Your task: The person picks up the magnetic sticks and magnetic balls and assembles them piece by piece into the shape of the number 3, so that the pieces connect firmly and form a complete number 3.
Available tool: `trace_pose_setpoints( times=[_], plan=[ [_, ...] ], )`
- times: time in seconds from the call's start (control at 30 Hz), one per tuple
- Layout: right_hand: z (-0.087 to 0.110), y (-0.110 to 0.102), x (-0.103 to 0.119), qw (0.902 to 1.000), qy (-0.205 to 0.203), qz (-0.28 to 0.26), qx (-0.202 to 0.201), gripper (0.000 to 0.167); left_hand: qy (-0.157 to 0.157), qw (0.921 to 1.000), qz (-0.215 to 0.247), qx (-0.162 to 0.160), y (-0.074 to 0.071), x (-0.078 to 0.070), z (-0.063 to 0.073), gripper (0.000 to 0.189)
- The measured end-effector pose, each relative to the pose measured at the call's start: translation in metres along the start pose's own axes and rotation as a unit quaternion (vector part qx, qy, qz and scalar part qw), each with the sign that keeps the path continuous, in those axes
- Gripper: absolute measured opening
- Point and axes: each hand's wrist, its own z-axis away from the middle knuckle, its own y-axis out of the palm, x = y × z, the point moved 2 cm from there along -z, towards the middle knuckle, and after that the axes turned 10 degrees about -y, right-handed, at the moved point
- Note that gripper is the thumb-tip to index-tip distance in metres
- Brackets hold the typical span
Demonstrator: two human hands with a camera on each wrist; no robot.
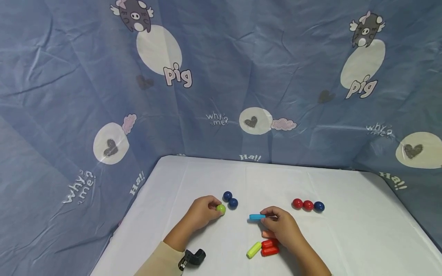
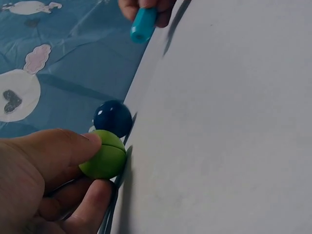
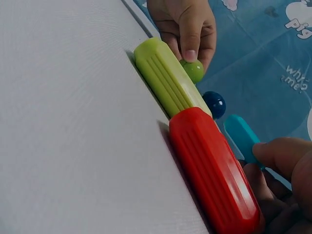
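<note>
My left hand (image 1: 203, 212) pinches a green ball (image 1: 221, 209) between thumb and fingers; a seam line runs across the ball in the left wrist view. Just beyond it, two dark blue balls (image 1: 233, 203) sit side by side on the white table. A light blue stick (image 1: 256, 217) points leftward out of my right hand (image 1: 281, 226), whose thumb and fingers pinch its right end. Near that hand lie red ribbed sticks (image 3: 209, 168), an orange-red stick (image 1: 268, 234) partly hidden by the hand, and a yellow-green stick (image 1: 254, 250).
Two red balls (image 1: 308, 205) and a dark blue ball (image 1: 319, 207) stand in a row at the right on the white tabletop (image 1: 362, 230). A black device (image 1: 195, 257) is strapped at the left wrist. Printed blue cloth (image 1: 221, 76) hangs behind the table.
</note>
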Motion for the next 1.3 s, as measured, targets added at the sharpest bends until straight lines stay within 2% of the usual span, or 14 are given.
trace_pose_setpoints(
  times=[0.1,0.57,0.8,1.3],
  plan=[
    [0.000,0.002,0.001,0.9995,0.007,-0.031,0.004,0.018,0.010,0.9999,0.004,0.009,0.005,-0.001,0.001,0.023],
    [-0.001,0.005,0.000,0.9981,0.008,-0.056,0.023,0.020,0.020,0.9994,0.024,0.012,0.021,-0.004,0.005,0.023],
    [0.000,0.009,0.003,0.9992,-0.007,-0.032,0.023,0.019,0.022,0.9991,0.034,0.015,0.025,-0.006,0.006,0.024],
    [0.002,0.013,0.003,0.9998,-0.005,-0.007,0.020,0.018,0.023,0.9981,0.051,0.028,0.034,-0.015,0.012,0.026]
  ],
)
